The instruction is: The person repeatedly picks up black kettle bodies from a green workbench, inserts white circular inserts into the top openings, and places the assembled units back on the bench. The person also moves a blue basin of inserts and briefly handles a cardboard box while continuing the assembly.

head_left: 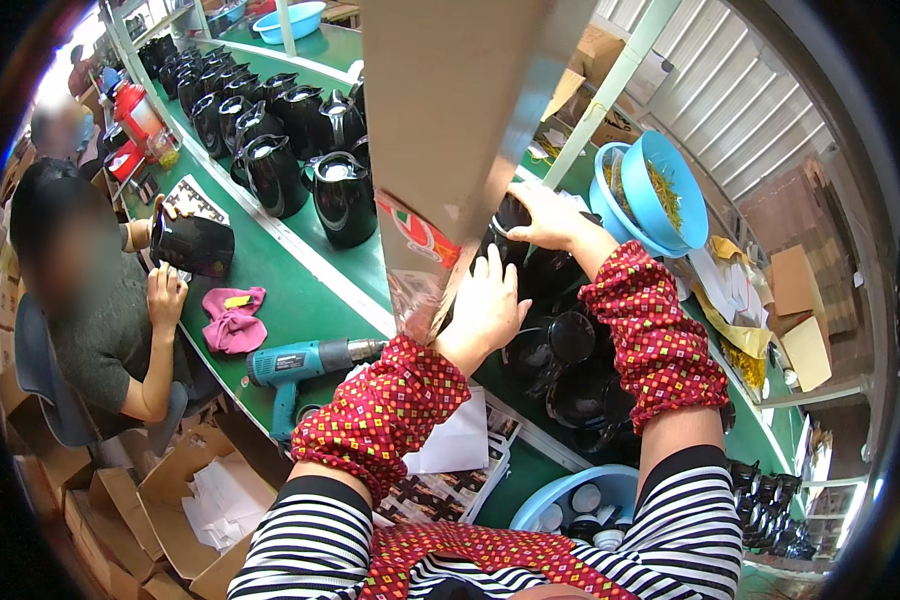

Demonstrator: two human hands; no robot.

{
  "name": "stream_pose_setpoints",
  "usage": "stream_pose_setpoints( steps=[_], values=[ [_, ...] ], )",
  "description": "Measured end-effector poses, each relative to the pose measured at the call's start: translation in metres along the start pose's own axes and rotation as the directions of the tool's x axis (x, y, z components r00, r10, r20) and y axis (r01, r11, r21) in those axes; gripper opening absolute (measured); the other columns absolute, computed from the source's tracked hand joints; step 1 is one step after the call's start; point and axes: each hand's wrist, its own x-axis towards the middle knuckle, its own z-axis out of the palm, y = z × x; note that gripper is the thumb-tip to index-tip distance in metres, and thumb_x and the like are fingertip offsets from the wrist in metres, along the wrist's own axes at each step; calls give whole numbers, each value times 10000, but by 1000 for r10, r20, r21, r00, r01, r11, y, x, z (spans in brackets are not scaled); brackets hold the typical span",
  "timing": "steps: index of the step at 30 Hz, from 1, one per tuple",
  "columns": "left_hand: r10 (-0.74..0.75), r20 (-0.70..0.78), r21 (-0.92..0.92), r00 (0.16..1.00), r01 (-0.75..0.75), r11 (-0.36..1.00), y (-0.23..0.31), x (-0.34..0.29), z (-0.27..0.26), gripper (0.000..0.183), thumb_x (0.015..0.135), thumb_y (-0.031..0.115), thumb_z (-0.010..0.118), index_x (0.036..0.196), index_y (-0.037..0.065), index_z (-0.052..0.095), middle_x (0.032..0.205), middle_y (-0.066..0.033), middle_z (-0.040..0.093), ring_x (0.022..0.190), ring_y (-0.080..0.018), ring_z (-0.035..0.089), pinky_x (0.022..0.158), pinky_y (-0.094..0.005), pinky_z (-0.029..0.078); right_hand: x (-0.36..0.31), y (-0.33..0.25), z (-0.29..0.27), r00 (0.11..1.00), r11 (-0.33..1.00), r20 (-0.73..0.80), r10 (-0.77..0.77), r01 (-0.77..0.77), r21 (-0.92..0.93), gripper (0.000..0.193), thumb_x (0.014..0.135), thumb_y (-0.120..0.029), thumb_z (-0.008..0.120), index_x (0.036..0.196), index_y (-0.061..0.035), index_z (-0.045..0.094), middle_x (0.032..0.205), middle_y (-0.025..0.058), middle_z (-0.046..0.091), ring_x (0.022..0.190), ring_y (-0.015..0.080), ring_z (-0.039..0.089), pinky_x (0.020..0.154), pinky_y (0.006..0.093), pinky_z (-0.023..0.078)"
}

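Reaching forward past a pale upright post, my right hand [553,218] has its thumb and fingers around a glossy black jug [511,213], partly hidden by the post. Just nearer to me, my left hand [485,308] has its fingers stretched out and apart, the tips against or very near a dark glossy surface below that jug; contact there is hard to tell. More black glossy pieces [580,395], some bowl-shaped, crowd the green bench under my right forearm. Both forearms wear red patterned sleeve covers.
The post [450,100] rises between me and rows of black jugs [342,200]. A teal heat gun [295,370] and pink cloth [234,318] lie left. Blue basins [670,185] stand right; another blue basin [540,500] sits near me. A co-worker at left holds a black jug [192,243].
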Motion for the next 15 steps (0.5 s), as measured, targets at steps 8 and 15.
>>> stream_pose_setpoints(
  steps=[8,15],
  values=[
    [16,-48,15,999,-15,1000,-4,-1,7,632,950,480,657,1358,0,613,1553,-311,435,1302,-367,532,1178,-581,299,11,-58,-40,949,971,283,137,-72,-229,657,743,-99,803,1373,-134,620,1328,194,614,1265,367,587,1064,432,497],
    [41,-37,-3,998,-41,999,4,1,1,609,936,479,673,1307,-3,634,1552,-321,432,1283,-364,544,1173,-564,309,32,11,9,963,881,-56,263,-263,-393,855,889,-844,491,1107,-69,781,1020,183,775,954,384,750,851,459,598]
  ],
)
